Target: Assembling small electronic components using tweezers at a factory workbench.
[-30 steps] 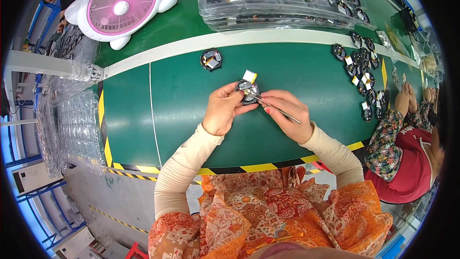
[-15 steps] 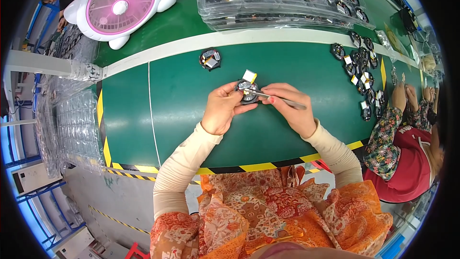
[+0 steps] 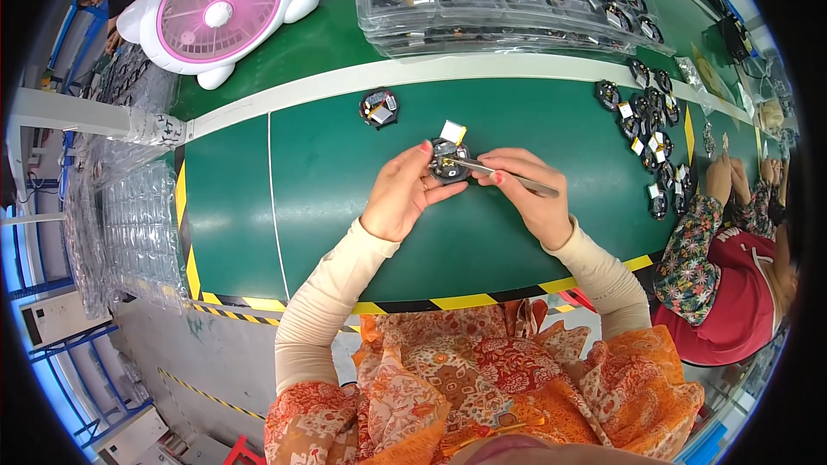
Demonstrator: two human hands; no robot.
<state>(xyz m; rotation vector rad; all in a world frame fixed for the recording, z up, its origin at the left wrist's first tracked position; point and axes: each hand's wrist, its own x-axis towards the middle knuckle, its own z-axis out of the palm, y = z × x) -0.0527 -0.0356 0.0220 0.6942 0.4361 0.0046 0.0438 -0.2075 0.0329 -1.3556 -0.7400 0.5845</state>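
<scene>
My left hand (image 3: 401,193) grips a round black electronic assembly (image 3: 454,174) by its edge, thumb above and fingers beneath. A small silver battery pouch with yellow tape (image 3: 452,132) sticks out past the assembly's far side. Metal tweezers (image 3: 530,183) are pinched in my right hand (image 3: 536,208), their tip on the inner parts of the assembly. What lies between the tips is too small to tell. Farther off, slightly left, another round black assembly (image 3: 379,108) with a silver battery lies on the green mat (image 3: 345,155).
Stacked clear plastic trays (image 3: 508,39) of similar assemblies stand at the back. Several loose assemblies (image 3: 655,142) lie at the right, near a co-worker in a red top (image 3: 732,293). A white and pink fan (image 3: 215,13) stands at the back left. Yellow-black tape (image 3: 465,300) marks the near edge.
The assembly and both hands have shifted slightly right. My left thumb has lifted from the assembly's inner parts toward its rim, and the tweezers remain at the assembly.
</scene>
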